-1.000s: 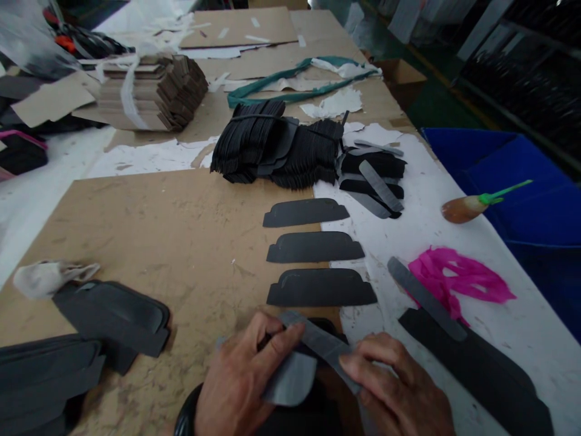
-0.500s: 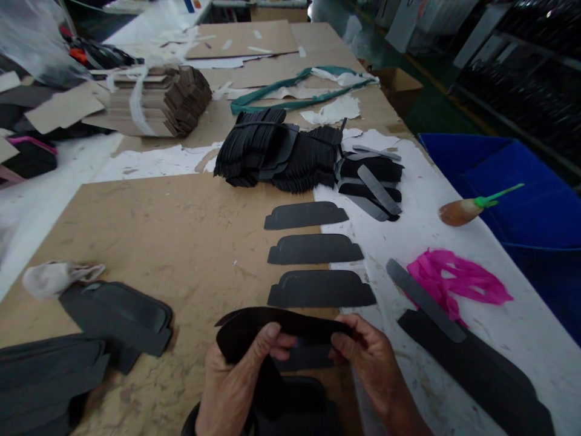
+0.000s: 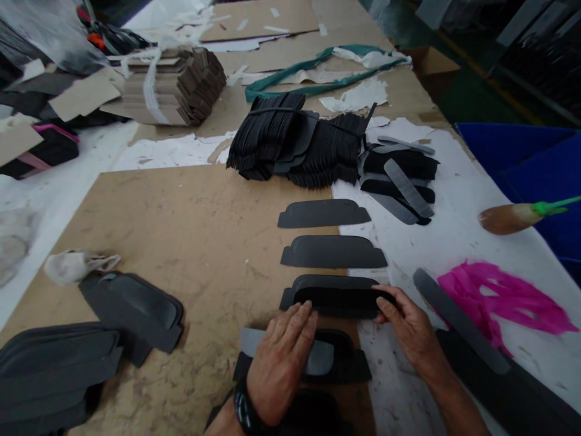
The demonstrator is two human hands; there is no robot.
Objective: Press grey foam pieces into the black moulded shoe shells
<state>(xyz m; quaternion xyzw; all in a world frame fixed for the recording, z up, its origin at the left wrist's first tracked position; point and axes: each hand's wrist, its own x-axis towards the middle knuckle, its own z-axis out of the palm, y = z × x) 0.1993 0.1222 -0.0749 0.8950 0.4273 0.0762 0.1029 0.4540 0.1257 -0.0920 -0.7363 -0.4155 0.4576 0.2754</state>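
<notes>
A narrow black strip (image 3: 338, 298) lies along a dark grey panel (image 3: 327, 281), the third down in a column of such shaped panels. My right hand (image 3: 411, 327) pinches the strip's right end between thumb and fingers. With fingers stretched out and close together, my left hand (image 3: 284, 357) has its fingertips at the strip's left end; its thumb is hidden. Under that hand a lighter grey strip (image 3: 321, 358) shows on both sides, above another dark panel (image 3: 356, 366). Whether the hand grips this lighter strip I cannot tell. One more dark panel (image 3: 318, 415) is partly visible below.
Stacked dark panels (image 3: 59, 375) lie at the left beside a pale cloth (image 3: 79, 266). Bundled black pieces (image 3: 295, 145) stand behind the column, with loose strips (image 3: 399, 178) alongside. At the right are pink material (image 3: 503, 297), a brown bottle (image 3: 508, 218) and a blue bin (image 3: 521, 157).
The curved black piece held up in both hands is now a straight strip lowered onto the third panel. My left hand has turned palm down and flattened; a lighter strip shows beneath it.
</notes>
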